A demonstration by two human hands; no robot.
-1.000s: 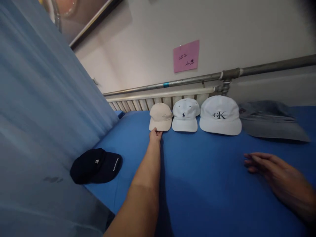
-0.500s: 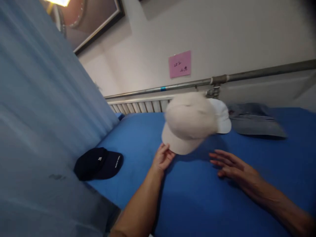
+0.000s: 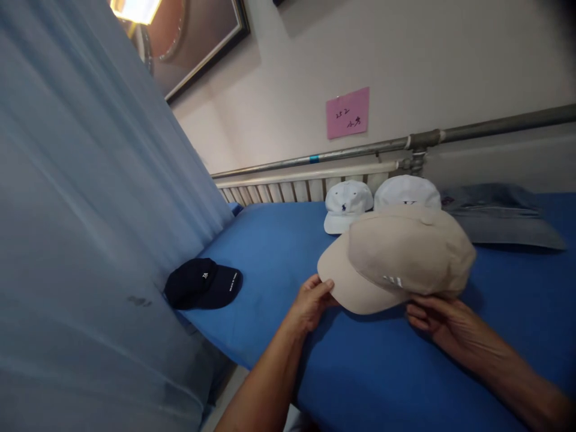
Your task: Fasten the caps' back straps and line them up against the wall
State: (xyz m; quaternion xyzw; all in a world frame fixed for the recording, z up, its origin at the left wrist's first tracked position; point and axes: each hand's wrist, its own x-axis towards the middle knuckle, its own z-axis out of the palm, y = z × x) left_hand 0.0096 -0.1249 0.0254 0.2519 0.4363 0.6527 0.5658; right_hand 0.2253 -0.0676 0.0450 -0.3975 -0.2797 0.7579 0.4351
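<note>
A beige cap (image 3: 396,258) with small white stripes is held up over the blue surface (image 3: 279,252), brim pointing left. My left hand (image 3: 312,300) pinches the tip of its brim. My right hand (image 3: 443,321) grips the cap's lower rear edge from underneath, fingers curled. Behind it, by the wall, stand a white cap with a dark pony logo (image 3: 345,205) and a second white cap (image 3: 407,191), partly hidden by the beige one.
A grey-blue hat (image 3: 499,216) lies at the back right. A navy cap (image 3: 202,283) rests at the left edge beside a blue curtain (image 3: 81,228). A metal rail (image 3: 472,131) and a pink note (image 3: 347,112) are on the wall.
My left hand pulled the beige cap from the row at the back toward me. My right hand came off the blue surface and took hold of the cap's rear.
</note>
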